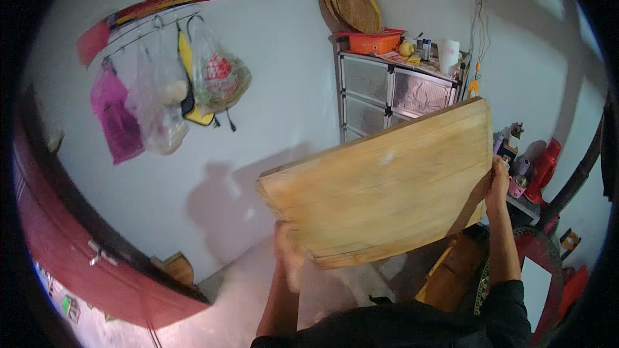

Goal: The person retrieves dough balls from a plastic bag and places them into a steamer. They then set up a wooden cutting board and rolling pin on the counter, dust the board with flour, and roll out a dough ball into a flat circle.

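Note:
A large rectangular wooden board (382, 188), made of joined planks with a raised edge, is held up tilted in front of me, its right end higher than its left. My left hand (288, 251) grips its lower left corner, the fingers partly blurred and hidden. My right hand (498, 183) holds the right edge, with the fingers behind the board. The board covers the lower part of a glass-fronted cabinet (365, 75).
An orange basket (375, 42) and round woven trays (355, 5) top the cabinet. Plastic bags (164, 101) hang from a wall rack at left, above a red door (96, 261). A round table (520, 241) and a red vase-like object (544, 169) stand at right.

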`<state>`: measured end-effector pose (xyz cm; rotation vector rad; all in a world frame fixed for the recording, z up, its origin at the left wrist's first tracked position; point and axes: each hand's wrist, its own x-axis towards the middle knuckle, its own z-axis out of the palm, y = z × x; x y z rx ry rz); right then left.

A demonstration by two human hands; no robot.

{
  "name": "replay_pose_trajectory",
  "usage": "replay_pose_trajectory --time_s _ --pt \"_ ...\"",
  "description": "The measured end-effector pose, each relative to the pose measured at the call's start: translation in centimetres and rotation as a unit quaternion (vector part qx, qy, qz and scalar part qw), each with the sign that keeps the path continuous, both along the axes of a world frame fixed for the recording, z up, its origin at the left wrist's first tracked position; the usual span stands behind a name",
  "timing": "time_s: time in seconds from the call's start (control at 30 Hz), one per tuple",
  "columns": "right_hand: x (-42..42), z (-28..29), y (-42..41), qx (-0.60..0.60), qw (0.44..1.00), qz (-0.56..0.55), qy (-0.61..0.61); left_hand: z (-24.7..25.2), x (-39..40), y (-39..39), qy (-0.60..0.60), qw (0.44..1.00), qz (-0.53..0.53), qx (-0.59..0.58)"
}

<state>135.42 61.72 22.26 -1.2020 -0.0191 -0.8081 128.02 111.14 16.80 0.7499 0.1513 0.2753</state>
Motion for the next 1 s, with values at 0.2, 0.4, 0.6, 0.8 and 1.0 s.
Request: replay_pose_trajectory --time_s 0.2,0.4,0.6,0.8,1.0 --pt "10.4 12.8 -1.9 -0.169 0.972 -0.126 -0.103 1.9 14.3 -0.5 -0.040 0.988 -0.139 -0.048" --pt "20.3 29.0 1.9 -0.316 0.892 -0.207 -0.247 1.5 27.8 -4.4 -0.140 0.977 -0.150 -0.057" --pt "26.1 40.7 11.4 -0.442 0.834 -0.176 -0.280 3.2 37.1 -8.7 -0.185 0.956 -0.098 0.207" --pt "38.5 46.5 16.4 -0.594 0.726 -0.117 -0.327 2.9 46.2 -12.1 -0.263 0.880 -0.146 0.367" --pt "44.1 47.0 24.5 -0.664 0.611 -0.280 -0.327 6.1 55.1 -16.7 -0.242 0.932 -0.079 0.258"
